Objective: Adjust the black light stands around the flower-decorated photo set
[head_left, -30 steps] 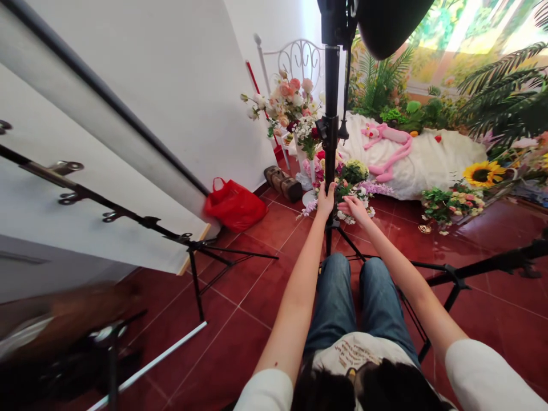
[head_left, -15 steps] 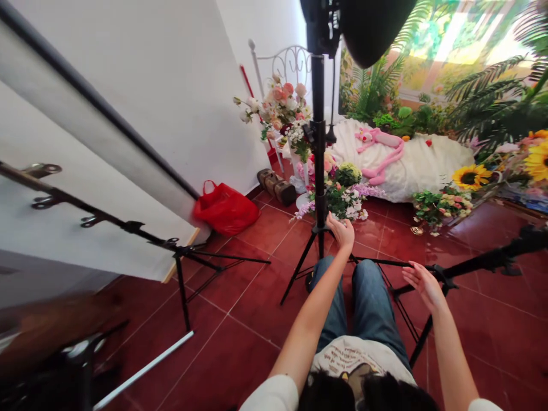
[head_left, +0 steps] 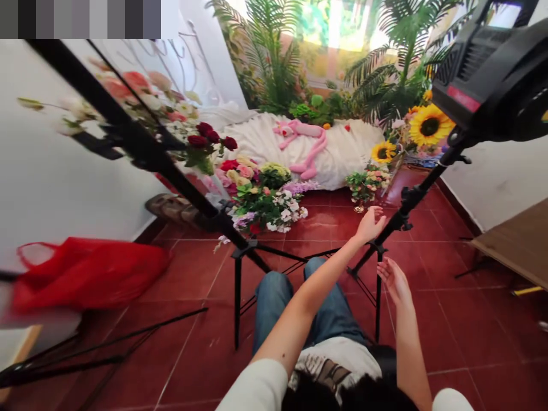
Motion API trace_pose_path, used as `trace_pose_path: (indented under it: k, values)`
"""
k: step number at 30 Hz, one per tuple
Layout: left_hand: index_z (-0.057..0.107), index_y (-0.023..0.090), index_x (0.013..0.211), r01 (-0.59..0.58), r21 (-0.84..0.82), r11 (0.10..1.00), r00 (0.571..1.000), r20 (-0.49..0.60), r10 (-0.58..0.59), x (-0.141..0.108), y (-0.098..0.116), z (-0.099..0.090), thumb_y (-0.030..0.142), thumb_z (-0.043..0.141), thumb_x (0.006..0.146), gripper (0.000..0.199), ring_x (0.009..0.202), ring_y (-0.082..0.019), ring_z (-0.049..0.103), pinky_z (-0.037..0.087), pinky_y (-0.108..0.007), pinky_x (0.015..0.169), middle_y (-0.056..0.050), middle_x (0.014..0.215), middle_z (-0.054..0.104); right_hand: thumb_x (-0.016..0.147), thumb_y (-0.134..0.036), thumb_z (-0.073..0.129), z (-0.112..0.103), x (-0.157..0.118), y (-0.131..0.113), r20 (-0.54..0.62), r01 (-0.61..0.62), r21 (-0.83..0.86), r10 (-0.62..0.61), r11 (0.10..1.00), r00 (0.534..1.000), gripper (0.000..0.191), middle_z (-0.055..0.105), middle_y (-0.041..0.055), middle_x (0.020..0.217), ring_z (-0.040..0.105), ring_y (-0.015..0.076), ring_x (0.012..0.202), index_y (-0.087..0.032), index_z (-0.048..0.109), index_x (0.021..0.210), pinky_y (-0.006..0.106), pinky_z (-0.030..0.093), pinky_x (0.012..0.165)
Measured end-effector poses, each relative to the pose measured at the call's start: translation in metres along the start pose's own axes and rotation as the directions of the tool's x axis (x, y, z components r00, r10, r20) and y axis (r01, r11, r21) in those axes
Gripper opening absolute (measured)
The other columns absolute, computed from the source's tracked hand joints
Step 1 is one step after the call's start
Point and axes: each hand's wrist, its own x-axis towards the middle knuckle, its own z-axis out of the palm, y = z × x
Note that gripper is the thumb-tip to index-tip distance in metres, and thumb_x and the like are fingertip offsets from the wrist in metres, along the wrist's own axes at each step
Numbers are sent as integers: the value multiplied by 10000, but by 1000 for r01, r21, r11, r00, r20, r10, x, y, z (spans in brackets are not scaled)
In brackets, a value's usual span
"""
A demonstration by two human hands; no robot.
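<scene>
My left hand [head_left: 370, 225] reaches forward beside the pole of the right light stand [head_left: 405, 212], its fingers loosely curved and apart with nothing in them. I cannot tell whether the fingertips touch the pole. Closer to me, my right hand [head_left: 394, 281] is raised with fingers spread near the legs of the same stand; it holds nothing. A black studio light [head_left: 483, 85] sits on top of this stand. To the left, a second black light stand [head_left: 171, 177] leans across the view, its legs on the floor in front of my knees.
Artificial flowers [head_left: 274, 200] stand ahead, before a bed of white cloth [head_left: 338, 162] bearing a pink plush toy [head_left: 306, 134]. A red plastic bag [head_left: 94, 274] lies left, near low tripod legs [head_left: 128, 337]. At right is a brown board [head_left: 514, 245].
My view has turned right. My left hand has gone from beside the left stand's pole to beside the right stand, and the two hands are closer together.
</scene>
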Motion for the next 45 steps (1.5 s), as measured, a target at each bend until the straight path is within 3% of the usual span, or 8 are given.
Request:
trace_pose_path:
  k: [7, 15, 22, 29, 34, 37, 40, 45]
  values:
    - [585, 177, 1157, -50, 76, 996, 992, 122, 40, 41, 13, 68, 459, 663, 873, 408, 1042, -288, 683, 521, -441, 982, -121, 1068, 714, 688, -430, 819, -22, -2, -10, -32, 18, 46, -17, 999, 999, 303, 778, 6, 828, 753, 148, 770, -263, 696, 909, 260, 636, 733]
    - [599, 201, 1146, -88, -39, 995, 991, 98, 92, 45, -3, 72, 470, 677, 863, 398, 983, -236, 678, 528, -403, 967, -72, 976, 702, 794, -369, 732, 4, 32, -48, 3, -60, 162, 60, 985, 998, 164, 718, -17, 708, 681, 115, 631, -234, 668, 863, 220, 566, 630]
    - [592, 186, 1089, -30, -22, 999, 993, 115, 32, 50, -4, 75, 420, 693, 850, 350, 986, -230, 648, 503, -410, 988, -87, 1034, 667, 961, -380, 561, 25, 65, -93, 294, -137, 484, -12, 864, 956, 232, 627, -36, 668, 529, 67, 564, -213, 639, 819, 131, 416, 462]
    - [583, 179, 1081, -57, -55, 997, 990, 125, 63, 52, -6, 75, 384, 691, 852, 326, 1005, -220, 638, 484, -411, 1027, -82, 1026, 668, 959, -281, 602, 24, 88, -88, 492, -349, 673, -43, 653, 870, 438, 516, -72, 473, 407, 53, 416, -208, 446, 556, 123, 374, 398]
    - [575, 169, 1142, -83, -61, 995, 984, 156, 91, 54, -3, 74, 362, 682, 858, 359, 1063, -228, 636, 471, -411, 1058, -109, 1116, 667, 948, -277, 608, 21, 97, -88, 550, -354, 633, -78, 689, 832, 466, 433, -93, 428, 346, 37, 383, -211, 381, 546, 115, 344, 382]
    - [575, 160, 1158, -92, -68, 993, 977, 188, 104, 56, -3, 71, 365, 675, 862, 374, 1072, -229, 641, 485, -405, 1051, -116, 1130, 669, 917, -321, 630, 26, 98, -90, 423, -155, 449, -57, 880, 904, 467, 305, -111, 406, 228, 49, 369, -226, 346, 558, 143, 261, 351]
    - [575, 157, 1156, -81, -62, 995, 968, 232, 93, 59, -3, 68, 393, 679, 856, 395, 992, -225, 663, 529, -405, 988, -99, 1044, 687, 846, -334, 666, 23, 96, -97, 170, 213, -64, -199, 975, 965, 415, 246, -107, 428, 201, 78, 415, -238, 363, 578, 193, 241, 393]
    - [574, 175, 1110, -95, -49, 994, 950, 292, 106, 63, -4, 65, 350, 648, 870, 305, 902, -197, 660, 562, -386, 925, -78, 984, 683, 815, -244, 617, -5, 84, -126, 220, 491, -821, -631, 293, 744, 383, 318, -61, 542, 287, 114, 547, -228, 319, 575, 253, 332, 593]
